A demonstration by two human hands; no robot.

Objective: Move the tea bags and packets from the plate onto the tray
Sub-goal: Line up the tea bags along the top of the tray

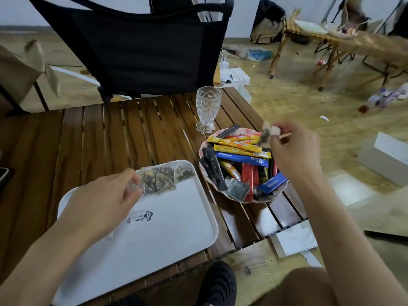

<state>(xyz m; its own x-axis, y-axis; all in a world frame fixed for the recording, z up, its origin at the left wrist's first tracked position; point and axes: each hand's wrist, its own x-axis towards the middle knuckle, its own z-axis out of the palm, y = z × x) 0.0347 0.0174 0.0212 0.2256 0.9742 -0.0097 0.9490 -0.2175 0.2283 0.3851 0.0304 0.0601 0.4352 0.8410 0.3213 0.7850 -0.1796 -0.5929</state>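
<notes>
A pink scalloped plate [278,193] on the wooden table holds several stick packets [239,147] in yellow, blue, red and black. To its left lies a white tray [172,226] with several mesh tea bags [167,176] bunched at its far edge. My left hand [103,200] rests over the tray and pinches the edge of one of those tea bags. My right hand [291,149] hovers above the plate's far right side, its fingers shut on a small tea bag [266,134] lifted clear of the packets.
A patterned glass [207,108] stands just behind the plate. A black folding chair [141,47] faces the table's far side. A phone [3,175] lies at the left edge. White boxes [293,239] sit on the floor to the right; my shoe [217,283] is below the table edge.
</notes>
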